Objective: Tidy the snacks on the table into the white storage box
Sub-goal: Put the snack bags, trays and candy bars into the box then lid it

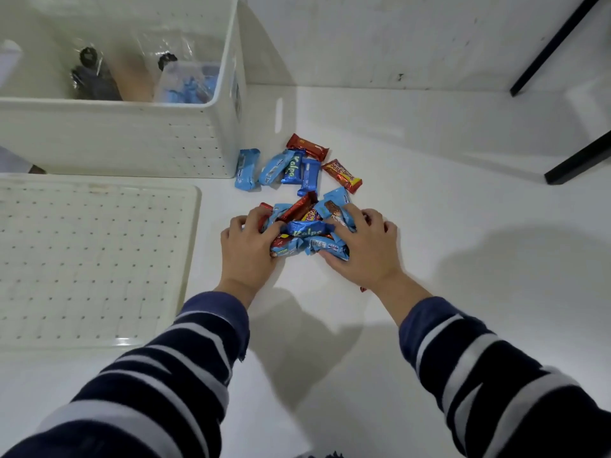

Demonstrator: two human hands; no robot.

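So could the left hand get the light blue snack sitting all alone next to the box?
Probably yes. The light blue snack lies in the open beside the white storage box, nothing covering it, but the left hand is busy gripping the pile of snacks.

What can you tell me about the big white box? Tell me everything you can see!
The white box looks like plastic, with straight walls dotted with rows of tiny holes and a thick smooth rim. It stands upright on the table at the far left, open on top. Its lid seems to lie flat in front of it. Inside are clear bags holding dark and blue things, too blurry to name. A blue snack lies right by its near corner.
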